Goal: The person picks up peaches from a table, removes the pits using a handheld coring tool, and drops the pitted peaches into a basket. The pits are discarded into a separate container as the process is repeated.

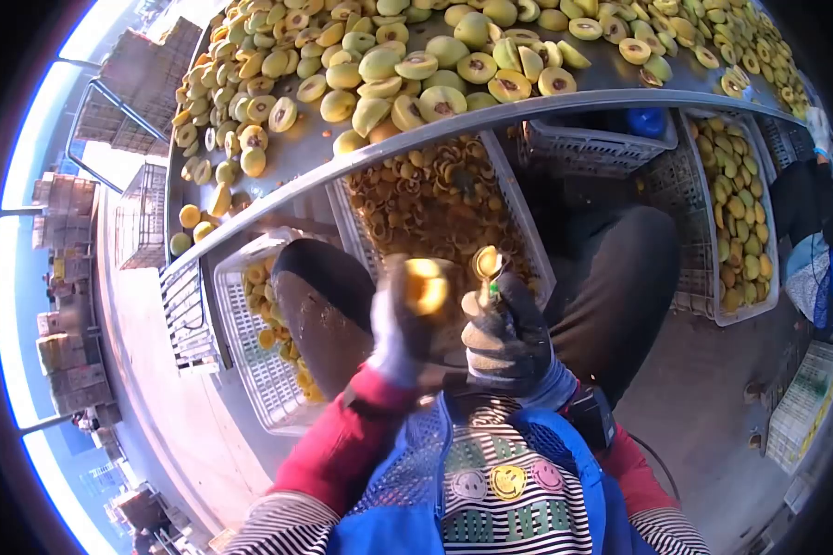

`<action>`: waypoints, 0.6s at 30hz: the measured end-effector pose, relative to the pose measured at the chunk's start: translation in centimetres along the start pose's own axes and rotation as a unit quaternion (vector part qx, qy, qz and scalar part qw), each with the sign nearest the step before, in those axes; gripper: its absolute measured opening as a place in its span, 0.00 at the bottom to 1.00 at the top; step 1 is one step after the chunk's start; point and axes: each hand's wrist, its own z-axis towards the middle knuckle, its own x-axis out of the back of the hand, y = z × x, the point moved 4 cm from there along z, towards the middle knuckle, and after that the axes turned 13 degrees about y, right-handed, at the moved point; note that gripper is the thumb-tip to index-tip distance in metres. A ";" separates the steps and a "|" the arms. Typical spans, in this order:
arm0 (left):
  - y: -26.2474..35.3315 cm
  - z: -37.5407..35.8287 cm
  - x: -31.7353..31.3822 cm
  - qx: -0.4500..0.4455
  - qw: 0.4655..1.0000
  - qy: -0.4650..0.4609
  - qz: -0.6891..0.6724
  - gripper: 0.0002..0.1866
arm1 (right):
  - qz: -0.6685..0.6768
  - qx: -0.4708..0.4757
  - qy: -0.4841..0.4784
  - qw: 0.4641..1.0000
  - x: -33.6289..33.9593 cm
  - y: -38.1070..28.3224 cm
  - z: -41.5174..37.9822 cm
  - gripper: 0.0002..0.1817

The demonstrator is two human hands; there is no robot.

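Observation:
My left hand (407,310), gloved and smeared by motion, is closed around a yellow peach half (426,285) above the scrap crate. To its right, my right hand (509,333) wears a dark glove with worn, pale fingers and is closed on a small pitting tool with a green part (493,289). A round yellow piece of fruit (487,262) sits at the tool's upper end; the handle is hidden in my fist. The hands are apart. Below them, a crate (525,208) holds brown pits and curved fruit scraps.
A metal table (342,166) ahead carries many halved peaches (442,102). Left of my legs stands a white crate (268,384) with yellow pieces; at right, another crate (720,277) holds greenish-yellow fruit. Another person's gloved hand (818,129) shows at far right.

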 end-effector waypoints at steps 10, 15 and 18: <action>16.1 7.1 15.2 -0.389 0.600 0.281 0.640 0.27 | -0.096 -0.001 0.155 0.983 2.7 -0.4 1.4 0.26; 18.0 9.6 -8.0 -0.501 0.735 -0.028 0.456 0.26 | -0.289 0.125 0.322 0.893 4.1 -0.6 2.5 0.25; 16.3 14.5 -18.4 -0.539 0.631 -0.098 0.549 0.30 | -0.203 0.058 0.285 0.935 5.3 -1.7 2.3 0.24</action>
